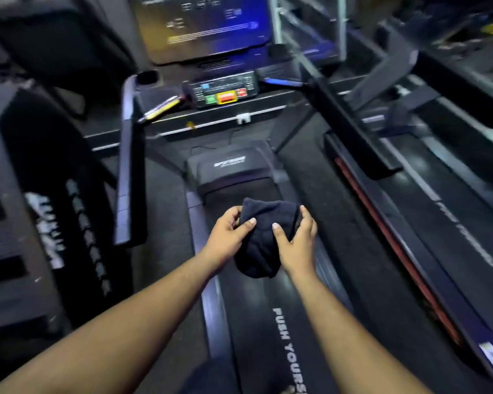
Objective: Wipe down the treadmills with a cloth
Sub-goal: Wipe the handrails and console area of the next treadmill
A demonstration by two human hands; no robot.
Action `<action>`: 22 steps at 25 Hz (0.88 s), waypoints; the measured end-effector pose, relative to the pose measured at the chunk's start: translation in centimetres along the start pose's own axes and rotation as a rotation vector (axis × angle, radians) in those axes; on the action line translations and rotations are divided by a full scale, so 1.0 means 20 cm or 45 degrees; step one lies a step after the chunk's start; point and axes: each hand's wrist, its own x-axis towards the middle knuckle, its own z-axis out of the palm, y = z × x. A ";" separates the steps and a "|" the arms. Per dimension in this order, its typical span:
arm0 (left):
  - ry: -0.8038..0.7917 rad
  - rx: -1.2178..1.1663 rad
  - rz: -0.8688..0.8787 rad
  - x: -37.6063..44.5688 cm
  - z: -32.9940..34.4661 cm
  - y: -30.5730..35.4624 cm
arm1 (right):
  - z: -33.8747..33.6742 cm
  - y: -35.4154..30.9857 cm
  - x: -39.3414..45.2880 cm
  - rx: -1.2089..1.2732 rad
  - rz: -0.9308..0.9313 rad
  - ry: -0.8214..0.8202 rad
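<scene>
A dark navy cloth (pixel 264 240), bunched up, hangs in the air above the black belt (pixel 256 311) of the treadmill in front of me. My left hand (pixel 229 237) grips its left side, thumb on top. My right hand (pixel 296 243) grips its right side, thumb across the front and fingers curled behind. The belt carries white lettering. Ahead are the motor cover (pixel 231 166), the control panel (pixel 225 91) with red and green buttons, and a lit screen (pixel 208 27).
The left handrail (pixel 125 172) slopes down toward me and the right handrail (pixel 350 129) runs along the other side. A second treadmill (pixel 444 211) with a red side stripe stands on the right. Black equipment with white markings (pixel 49 200) fills the left.
</scene>
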 end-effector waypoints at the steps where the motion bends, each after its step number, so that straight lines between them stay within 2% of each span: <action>1: 0.075 0.036 0.005 -0.03 -0.10 0.01 | 0.11 -0.04 -0.02 -0.026 -0.036 -0.054; 5: 0.450 0.095 -0.034 -0.16 -0.56 -0.04 | 0.61 -0.20 -0.16 -0.038 -0.135 -0.431; 9: 0.632 0.071 -0.035 -0.17 -0.93 -0.11 | 1.06 -0.27 -0.27 0.026 -0.189 -0.826; 11: 0.703 0.106 -0.036 -0.08 -1.10 -0.18 | 1.31 -0.30 -0.23 0.062 -0.200 -0.901; 14: 0.787 0.325 -0.070 0.06 -1.33 -0.32 | 1.68 -0.31 -0.16 0.067 -0.069 -1.013; 17: 0.818 0.463 -0.130 0.18 -1.44 -0.41 | 1.90 -0.26 -0.15 0.226 0.063 -1.015; 22: 0.612 0.710 -0.213 0.38 -1.46 -0.45 | 2.20 -0.35 0.25 0.338 0.275 -0.966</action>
